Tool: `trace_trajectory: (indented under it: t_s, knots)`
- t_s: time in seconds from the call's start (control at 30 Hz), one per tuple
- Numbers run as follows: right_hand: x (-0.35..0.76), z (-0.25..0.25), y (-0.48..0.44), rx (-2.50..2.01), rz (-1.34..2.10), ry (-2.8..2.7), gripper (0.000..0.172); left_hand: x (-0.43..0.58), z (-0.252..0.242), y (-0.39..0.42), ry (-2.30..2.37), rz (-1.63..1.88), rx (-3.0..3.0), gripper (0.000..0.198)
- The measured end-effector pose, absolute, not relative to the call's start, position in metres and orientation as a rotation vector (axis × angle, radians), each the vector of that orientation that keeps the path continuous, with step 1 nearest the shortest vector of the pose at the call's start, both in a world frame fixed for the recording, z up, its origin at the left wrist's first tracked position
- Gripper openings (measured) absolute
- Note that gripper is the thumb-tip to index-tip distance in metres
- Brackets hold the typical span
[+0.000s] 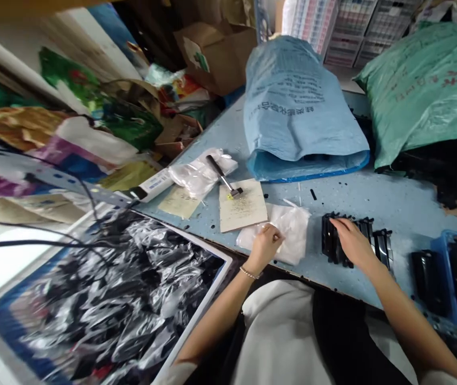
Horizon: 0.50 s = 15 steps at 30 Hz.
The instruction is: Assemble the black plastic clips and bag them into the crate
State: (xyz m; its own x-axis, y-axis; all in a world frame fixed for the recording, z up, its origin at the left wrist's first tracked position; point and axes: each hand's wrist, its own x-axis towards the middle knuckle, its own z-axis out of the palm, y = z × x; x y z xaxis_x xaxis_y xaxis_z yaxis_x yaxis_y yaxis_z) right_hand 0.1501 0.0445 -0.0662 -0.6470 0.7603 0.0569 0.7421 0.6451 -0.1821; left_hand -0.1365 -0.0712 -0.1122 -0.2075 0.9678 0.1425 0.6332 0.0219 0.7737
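Beside the near left corner of the worktop (372,198), a white-rimmed tray (204,302) holds glossy, crinkled bagged black parts. On the worktop, a buff card (248,214) lies flat with a slim black-handled tool (222,176) angled across its far corner.

Toward the near edge, the left hand (266,243) rests on a stack of clear plastic bags (292,230), thin, limp and translucent white. Its fingers are curled onto the top bag; whether they pinch it cannot be told.

Just to the right of the stack lies a row of black plastic parts (380,246), rigid and ribbed, with its long axis parallel to the near edge. The right hand (350,240) lies on it palm down, fingers extended and not clenched. Each hand is nearer its own item.

A blue crate (439,246) at the near right corner holds similar parts.
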Motion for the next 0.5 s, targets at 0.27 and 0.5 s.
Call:
trace_trajectory:
  t_s: [0.27, 0.5]
  knots:
    - [0.12, -0.054, 0.084, -0.746, 0.076, -3.164, 0.049, -0.088, -0.111, -0.062, 1.895, 1.128, 1.945, 0.034]
    - [0.154, -0.009, 0.106, -0.849, 0.269, -2.97, 0.039, -0.1, -0.113, -0.035, 1.806, 1.0, 1.584, 0.017]
